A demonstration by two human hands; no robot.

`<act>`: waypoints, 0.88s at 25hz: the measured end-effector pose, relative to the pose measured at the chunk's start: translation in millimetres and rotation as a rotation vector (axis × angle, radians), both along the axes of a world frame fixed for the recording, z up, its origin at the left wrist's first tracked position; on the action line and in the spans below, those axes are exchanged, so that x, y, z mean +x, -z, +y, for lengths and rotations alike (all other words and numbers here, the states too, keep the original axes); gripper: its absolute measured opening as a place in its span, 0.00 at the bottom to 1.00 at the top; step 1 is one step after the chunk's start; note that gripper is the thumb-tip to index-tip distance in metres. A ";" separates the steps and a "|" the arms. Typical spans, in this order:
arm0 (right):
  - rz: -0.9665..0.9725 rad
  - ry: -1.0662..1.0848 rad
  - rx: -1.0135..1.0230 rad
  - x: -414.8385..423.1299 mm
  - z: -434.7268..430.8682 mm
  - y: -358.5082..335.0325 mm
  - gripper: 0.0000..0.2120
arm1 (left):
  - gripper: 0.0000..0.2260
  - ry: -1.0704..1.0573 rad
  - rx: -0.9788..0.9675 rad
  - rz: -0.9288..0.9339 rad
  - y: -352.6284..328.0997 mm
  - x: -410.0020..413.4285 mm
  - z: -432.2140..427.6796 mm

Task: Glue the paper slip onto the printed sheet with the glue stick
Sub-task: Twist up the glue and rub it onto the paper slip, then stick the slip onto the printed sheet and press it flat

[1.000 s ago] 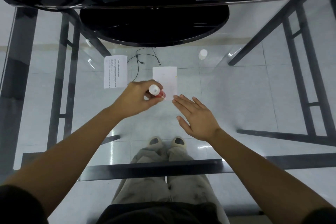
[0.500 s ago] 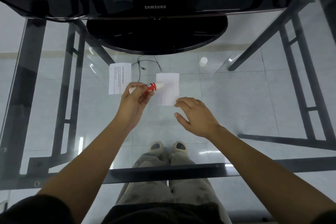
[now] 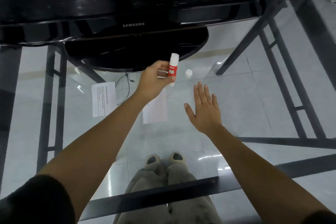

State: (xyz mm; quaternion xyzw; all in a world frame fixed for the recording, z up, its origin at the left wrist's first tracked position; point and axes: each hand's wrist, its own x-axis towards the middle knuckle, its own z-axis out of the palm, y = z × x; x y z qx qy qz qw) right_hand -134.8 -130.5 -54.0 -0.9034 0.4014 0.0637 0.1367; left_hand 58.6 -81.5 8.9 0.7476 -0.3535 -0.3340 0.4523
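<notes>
Here the glass table (image 3: 245, 107) carries everything, and the glue stick (image 3: 172, 70) serves as the landmark. Farthest left of the stick, and nearer the person, the printed sheet (image 3: 104, 98) lies flat on the glass with its text lines showing. Next comes the left hand (image 3: 154, 80), clenched around the stick's red body and holding it upright in the air in front of the black monitor stand (image 3: 136, 52); the stick's white upper end is bare of the hand. Just below the stick and nearer the person, the paper slip (image 3: 155, 110) lies on the glass, partly hidden by the left forearm. Immediately right of the stick stands a small white cap (image 3: 188, 73), apart from it. Right of the stick and nearer the person, the right hand (image 3: 205, 109) is flat and released, fingers spread, holding nothing; whether it touches the glass cannot be told.

The step in hand seems to be finishing with the stick, probably capping it or setting it down. To do this well, the person should keep the stick upright and its glue end off the glass and fingers, then free both hands to lift the slip by its edges, align it over the sheet and press it flat.
</notes>
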 end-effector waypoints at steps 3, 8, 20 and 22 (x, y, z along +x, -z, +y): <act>0.003 0.011 -0.022 -0.1 -0.1 5.5 0.34 | 0.13 0.038 -0.058 -0.165 12.6 1.4 -24.9; 0.000 0.027 -0.035 1.0 0.5 8.7 0.34 | 0.12 0.095 -0.120 -0.253 30.4 3.4 -33.5; 0.088 -0.012 -0.066 4.1 2.9 1.2 0.34 | 0.24 0.140 -0.038 -0.355 26.6 13.3 -3.4; 0.143 -0.024 -0.084 4.4 4.3 -4.1 0.33 | 0.24 0.173 -0.004 -0.469 20.1 21.0 24.1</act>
